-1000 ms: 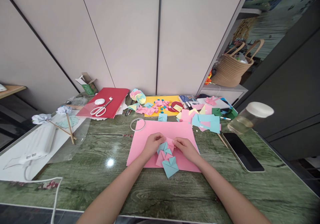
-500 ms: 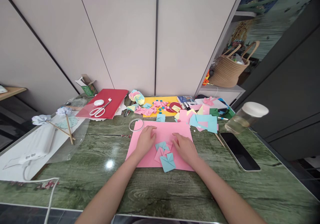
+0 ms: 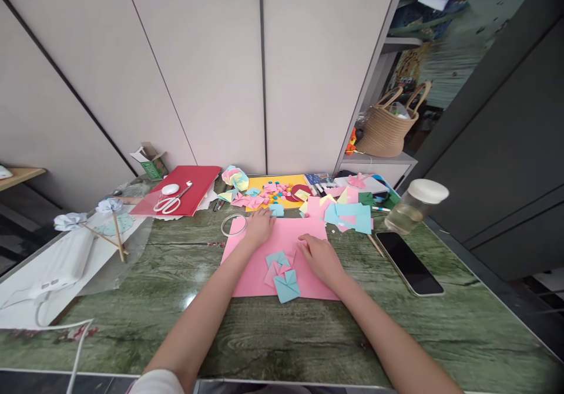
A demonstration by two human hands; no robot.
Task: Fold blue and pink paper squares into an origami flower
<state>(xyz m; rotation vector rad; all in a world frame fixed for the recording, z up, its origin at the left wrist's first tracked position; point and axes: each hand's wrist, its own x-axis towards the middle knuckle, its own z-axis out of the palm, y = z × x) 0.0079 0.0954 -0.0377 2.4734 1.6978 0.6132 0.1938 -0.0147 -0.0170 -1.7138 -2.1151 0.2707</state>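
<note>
Left hand [image 3: 259, 226] reaches to the far edge of the pink sheet [image 3: 255, 265], apparently at a blue square [image 3: 277, 210], its grip unclear; right hand [image 3: 321, 257], fingers loosely curled and apart, hovers or rests over the sheet, beside the folded chain [image 3: 286, 286] lying there.

Your L hand [image 3: 261, 225] is at the small blue paper [image 3: 277, 209]; your R hand [image 3: 321, 257] is over the pink sheet [image 3: 258, 265], near the folded pink/blue pcs [image 3: 282, 276]. Phone [image 3: 409, 263] lies to the R.

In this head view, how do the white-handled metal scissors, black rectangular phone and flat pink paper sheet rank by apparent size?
Largest to smallest:
1. Flat pink paper sheet
2. Black rectangular phone
3. White-handled metal scissors
</note>
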